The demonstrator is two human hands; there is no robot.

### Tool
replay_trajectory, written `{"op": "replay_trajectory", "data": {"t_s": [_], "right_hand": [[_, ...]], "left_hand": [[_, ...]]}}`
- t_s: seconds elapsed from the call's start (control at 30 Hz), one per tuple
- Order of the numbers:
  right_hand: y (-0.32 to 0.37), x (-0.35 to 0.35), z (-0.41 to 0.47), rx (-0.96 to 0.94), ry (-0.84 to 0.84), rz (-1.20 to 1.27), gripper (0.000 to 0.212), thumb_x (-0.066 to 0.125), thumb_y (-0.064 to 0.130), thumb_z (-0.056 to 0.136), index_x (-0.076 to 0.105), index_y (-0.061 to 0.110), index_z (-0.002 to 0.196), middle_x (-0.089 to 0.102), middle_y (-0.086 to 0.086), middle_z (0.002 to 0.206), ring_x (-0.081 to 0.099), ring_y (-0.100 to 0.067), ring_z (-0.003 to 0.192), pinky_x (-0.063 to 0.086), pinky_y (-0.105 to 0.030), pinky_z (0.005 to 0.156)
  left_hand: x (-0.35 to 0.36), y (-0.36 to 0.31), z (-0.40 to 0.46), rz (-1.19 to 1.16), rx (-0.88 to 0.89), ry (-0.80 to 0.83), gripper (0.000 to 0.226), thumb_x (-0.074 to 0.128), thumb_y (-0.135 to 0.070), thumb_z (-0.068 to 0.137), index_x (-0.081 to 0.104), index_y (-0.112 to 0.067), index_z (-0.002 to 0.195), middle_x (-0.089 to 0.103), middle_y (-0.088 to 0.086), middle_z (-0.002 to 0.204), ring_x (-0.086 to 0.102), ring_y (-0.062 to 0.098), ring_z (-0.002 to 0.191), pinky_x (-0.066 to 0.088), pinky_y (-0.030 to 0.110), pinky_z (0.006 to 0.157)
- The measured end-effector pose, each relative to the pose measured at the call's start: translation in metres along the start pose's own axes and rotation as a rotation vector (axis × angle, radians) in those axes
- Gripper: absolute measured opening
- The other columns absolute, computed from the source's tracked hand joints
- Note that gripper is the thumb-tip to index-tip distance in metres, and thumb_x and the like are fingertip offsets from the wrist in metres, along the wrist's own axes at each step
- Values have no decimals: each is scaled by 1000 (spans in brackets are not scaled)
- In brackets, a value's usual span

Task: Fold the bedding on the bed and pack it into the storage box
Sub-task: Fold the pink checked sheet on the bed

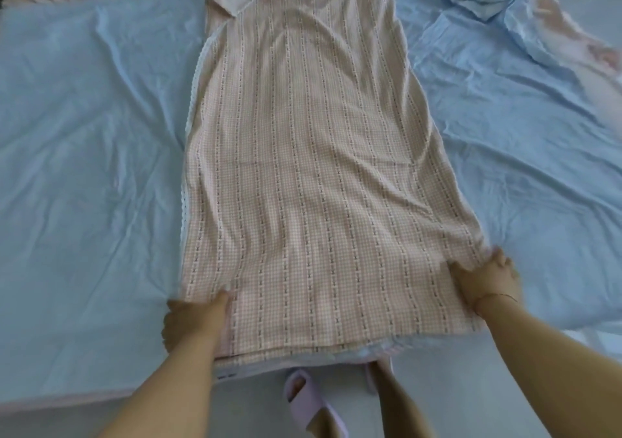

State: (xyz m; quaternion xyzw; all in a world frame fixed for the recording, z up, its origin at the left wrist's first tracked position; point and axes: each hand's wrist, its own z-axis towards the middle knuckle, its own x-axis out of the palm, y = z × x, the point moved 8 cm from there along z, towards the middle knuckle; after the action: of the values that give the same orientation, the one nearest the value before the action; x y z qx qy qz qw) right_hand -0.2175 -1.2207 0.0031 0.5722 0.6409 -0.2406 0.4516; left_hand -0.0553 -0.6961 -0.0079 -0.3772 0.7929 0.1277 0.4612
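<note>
both hands (193, 323) (484, 279) pinching near corners of long pink checked bedding (309, 168), folded narrow, flat on blue sheet (84, 168)

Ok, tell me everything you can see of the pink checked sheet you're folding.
The pink checked sheet looks like thin woven cotton, with fine pink-and-white checks and dotted lengthwise stripes, plus white lace trim along its left edge. It lies folded into a long layered strip, mostly flat with slight ripples, running away across the blue bed sheet. The left hand and right hand grip its near corners at the bed's edge.
</note>
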Motion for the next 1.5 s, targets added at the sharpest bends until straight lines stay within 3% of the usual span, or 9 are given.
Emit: {"op": "replay_trajectory", "data": {"t_s": [0.17,0.3,0.43,0.53,0.7,0.87,1.07,1.33,1.5], "right_hand": [[-53,7,-36,351,-22,530,61,72,47,66,58,-6,93,62,-18,87,61,-35,80,52,-43,79],[-89,70,-27,545,130,1130,84,78,48,50,53,10,121,63,-12,112,62,-32,93,49,-47,87],[-29,63,-94,667,255,1560,15,57,22,91,58,12,101,64,-6,96,62,-25,85,49,-44,90],[-10,73,-105,698,328,1685,18,53,20,94,60,8,106,65,-8,112,63,-26,92,47,-44,98],[13,41,-99,602,126,1674,50,55,14,93,39,13,140,58,-9,126,62,-24,98,49,-39,92],[56,-12,-73,404,42,1607,41,60,16,90,50,14,130,63,-4,115,64,-16,88,55,-34,77],[149,-74,-25,175,64,1553,37,58,16,92,51,9,127,61,-5,103,60,-15,83,58,-33,64],[261,-108,58,103,210,1427,17,58,17,94,53,12,109,58,-4,85,59,-19,74,58,-36,55],[305,-103,100,112,214,1238,23,61,30,90,57,13,104,61,-3,79,64,-25,73,56,-34,53]], "left_hand": [[15,29,-17,-364,-171,153,89,78,-49,72,45,5,134,53,22,134,56,37,116,46,41,99],[25,42,-44,-760,-334,215,52,82,-39,70,60,-7,105,64,9,90,60,27,76,52,33,68],[52,39,-66,-1187,-480,378,32,68,-34,83,62,-21,112,69,4,99,64,23,82,52,35,65],[65,23,-84,-1263,-511,475,14,55,-34,93,62,-22,92,66,2,92,61,22,77,48,38,63],[49,-9,-94,-1373,-468,452,13,57,-19,92,63,-15,103,66,9,99,62,30,87,48,54,92],[-2,-58,-74,-1434,-372,325,11,64,-15,88,58,-19,80,65,-2,88,63,15,81,50,34,70],[-69,-157,-39,-1506,-100,263,31,60,-16,91,55,-20,121,64,-2,102,63,7,81,51,24,58],[-109,-287,3,-1458,68,267,26,51,-13,97,51,-17,122,61,2,91,62,16,91,56,35,77],[-108,-334,30,-1412,23,259,37,51,-14,97,46,-15,134,59,8,111,59,23,106,51,41,93]]}}
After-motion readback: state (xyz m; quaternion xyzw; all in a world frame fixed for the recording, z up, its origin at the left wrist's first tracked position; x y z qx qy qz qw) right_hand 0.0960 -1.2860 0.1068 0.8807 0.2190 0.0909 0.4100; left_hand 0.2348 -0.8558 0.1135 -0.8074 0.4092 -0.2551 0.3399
